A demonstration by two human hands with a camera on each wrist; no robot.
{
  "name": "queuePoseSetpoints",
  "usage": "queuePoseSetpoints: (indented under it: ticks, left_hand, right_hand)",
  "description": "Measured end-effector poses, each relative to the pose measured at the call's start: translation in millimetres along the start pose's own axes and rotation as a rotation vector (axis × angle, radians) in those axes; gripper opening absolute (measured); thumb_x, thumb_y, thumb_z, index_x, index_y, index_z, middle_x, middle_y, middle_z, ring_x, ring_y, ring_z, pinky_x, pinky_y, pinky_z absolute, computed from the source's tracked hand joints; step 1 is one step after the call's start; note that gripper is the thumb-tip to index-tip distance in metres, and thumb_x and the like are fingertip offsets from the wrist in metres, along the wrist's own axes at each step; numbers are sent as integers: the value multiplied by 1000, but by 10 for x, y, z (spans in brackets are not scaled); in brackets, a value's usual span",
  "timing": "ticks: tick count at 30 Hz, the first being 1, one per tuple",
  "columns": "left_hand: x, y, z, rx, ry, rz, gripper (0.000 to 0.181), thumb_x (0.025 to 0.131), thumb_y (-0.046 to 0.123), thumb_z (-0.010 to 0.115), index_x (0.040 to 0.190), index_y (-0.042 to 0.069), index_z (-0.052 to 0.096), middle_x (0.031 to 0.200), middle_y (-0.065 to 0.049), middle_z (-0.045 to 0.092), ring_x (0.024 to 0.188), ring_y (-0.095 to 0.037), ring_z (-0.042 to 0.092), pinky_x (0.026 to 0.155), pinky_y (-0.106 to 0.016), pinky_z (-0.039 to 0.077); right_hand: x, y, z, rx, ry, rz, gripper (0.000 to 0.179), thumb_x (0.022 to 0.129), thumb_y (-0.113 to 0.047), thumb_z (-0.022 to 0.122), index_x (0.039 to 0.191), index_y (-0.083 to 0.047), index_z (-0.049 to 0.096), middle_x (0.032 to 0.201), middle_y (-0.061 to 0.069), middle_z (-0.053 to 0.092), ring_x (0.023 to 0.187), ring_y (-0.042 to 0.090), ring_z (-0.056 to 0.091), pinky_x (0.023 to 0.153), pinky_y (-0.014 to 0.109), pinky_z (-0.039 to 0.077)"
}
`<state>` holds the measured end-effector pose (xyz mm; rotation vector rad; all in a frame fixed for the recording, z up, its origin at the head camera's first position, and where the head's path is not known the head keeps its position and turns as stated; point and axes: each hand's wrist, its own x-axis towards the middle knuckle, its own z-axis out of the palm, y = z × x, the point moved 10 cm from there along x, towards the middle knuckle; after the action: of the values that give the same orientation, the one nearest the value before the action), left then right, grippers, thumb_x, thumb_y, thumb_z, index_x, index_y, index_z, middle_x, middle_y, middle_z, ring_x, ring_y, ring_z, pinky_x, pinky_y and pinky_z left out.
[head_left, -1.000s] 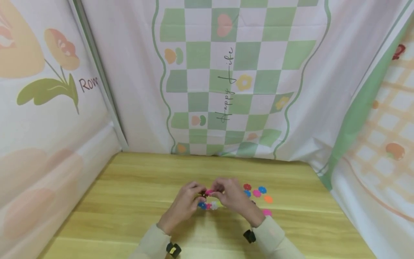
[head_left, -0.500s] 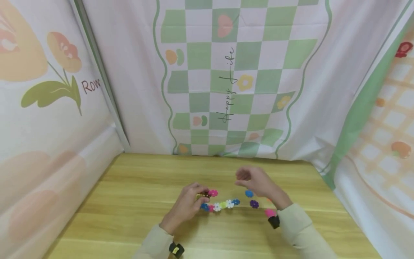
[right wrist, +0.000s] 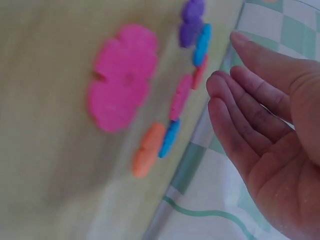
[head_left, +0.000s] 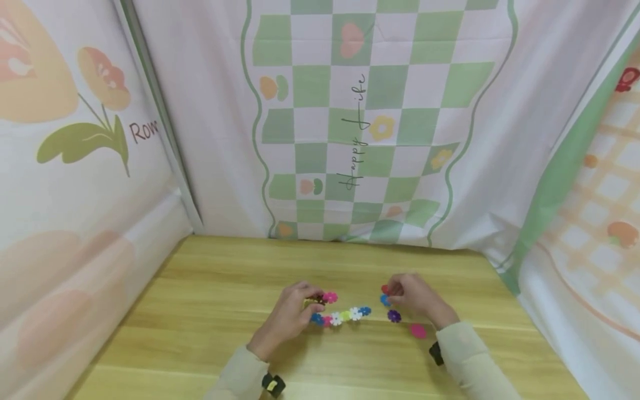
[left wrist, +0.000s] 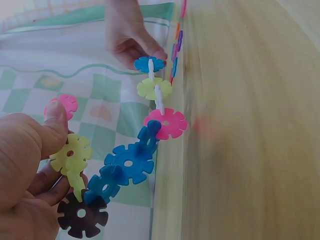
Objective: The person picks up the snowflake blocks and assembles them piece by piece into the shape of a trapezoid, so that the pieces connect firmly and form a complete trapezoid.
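Note:
A curved chain of interlocking flower-shaped plastic discs [left wrist: 129,164] is pinched between the thumb and fingers of my left hand [head_left: 286,313]. In the left wrist view its discs are yellow, black, blue, pink and white, and a pink disc [left wrist: 68,105] is at the end by the thumb. My right hand [head_left: 419,300] hovers over loose discs on the right, and in the right wrist view its relaxed fingers hold nothing. Near it lie a red disc [head_left: 384,289], a blue disc [head_left: 385,300], a purple disc [head_left: 394,316] and a pink disc [head_left: 418,331].
An orange disc [right wrist: 149,150] and more loose discs show in the right wrist view, partly hidden from the head view by the right hand. The wooden tabletop [head_left: 225,272] meets a checkered curtain [head_left: 350,155] at the back and further cloth at both sides.
My right hand has let go of the chain's pink end disc and moved right, then down towards the loose discs. The left hand keeps holding the chain, nearly still.

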<state>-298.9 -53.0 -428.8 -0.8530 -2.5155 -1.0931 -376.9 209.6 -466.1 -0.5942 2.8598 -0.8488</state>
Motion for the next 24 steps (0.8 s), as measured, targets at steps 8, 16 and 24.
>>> queuePoseSetpoints:
  ticks: [8,16,24]
  left_hand:
    - [1,-31,-6,-10,-2,-24,26,96,17,76,119,5,76,111,-8,76,104,-20,72,94,-33,62]
    - [3,-41,-9,-21,-5,-34,24,96,16,76,118,6,76,110,-7,75,103,-20,71,93,-33,62]
    - [-1,-47,-18,-17,1,-33,25,98,19,75,119,6,77,109,-6,75,102,-19,71,91,-33,62]
  right_hand:
    - [12,108,120,47,27,63,18,88,-5,83,101,-1,72,89,2,72,82,13,68,73,25,62]
    - [28,113,136,120,2,116,13,88,-9,83,92,-6,71,87,3,70,79,16,66,70,28,60]
    - [72,-169,38,107,-12,-1,9,99,-21,75,92,-14,76,85,2,73,74,13,62,66,23,55]
